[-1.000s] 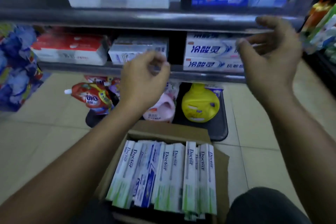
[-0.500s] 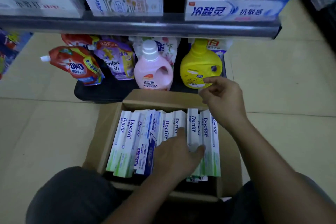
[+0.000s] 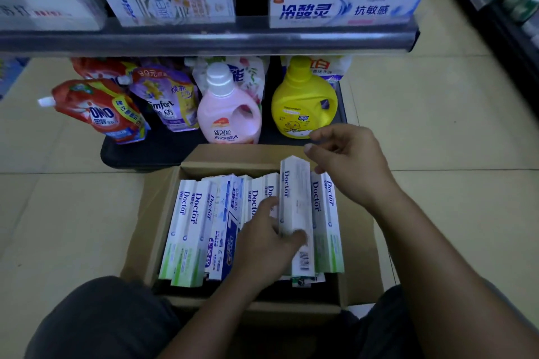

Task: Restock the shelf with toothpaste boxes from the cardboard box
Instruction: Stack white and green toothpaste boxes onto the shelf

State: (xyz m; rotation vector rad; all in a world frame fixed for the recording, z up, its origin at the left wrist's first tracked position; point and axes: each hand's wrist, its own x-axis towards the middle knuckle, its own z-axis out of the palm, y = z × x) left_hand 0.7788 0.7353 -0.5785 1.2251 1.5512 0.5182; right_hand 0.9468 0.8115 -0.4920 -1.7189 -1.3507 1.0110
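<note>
Hands working one toothpaste box (image 3: 296, 198) out of the cardboard box (image 3: 159, 213).
The left hand (image 3: 268, 242) pinches it between thumb and fingers, raised above its neighbours for a clear pull. The right hand (image 3: 353, 166), loosely curled and empty, hovers by its far end. Beside it the other boxes (image 3: 189, 227) stand packed on edge, below the shelf (image 3: 204, 38).

Shop aisle: stocked metal shelf (image 3: 204, 39) of boxed toothpaste, detergent bottles (image 3: 303, 102) below.
</note>
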